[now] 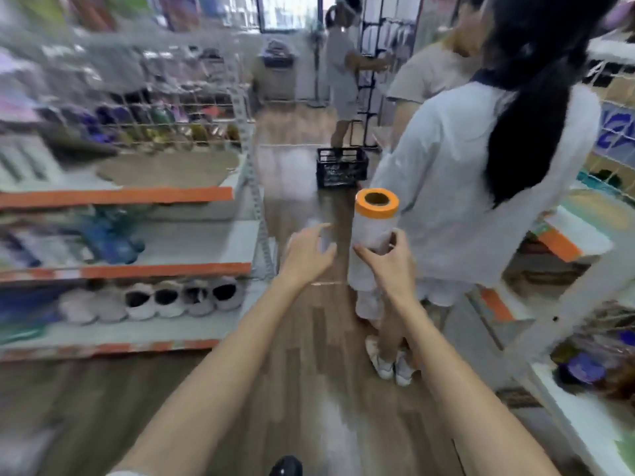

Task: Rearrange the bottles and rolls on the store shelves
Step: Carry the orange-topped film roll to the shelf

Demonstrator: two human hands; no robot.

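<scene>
Both forearms stretch forward over the aisle floor. The right hand [390,266] is wrapped around the middle of an upright roll [372,235] with an orange end, carried in mid-air. The left hand [307,257] is spread open and empty just beside it. The roll seems in transit; next it needs a free spot on the shelves [192,269] at the left, past the person [481,166] standing ahead.

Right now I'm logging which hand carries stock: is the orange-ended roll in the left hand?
No, the right hand grips the roll upright, while the left hand is open and empty beside it.
</scene>
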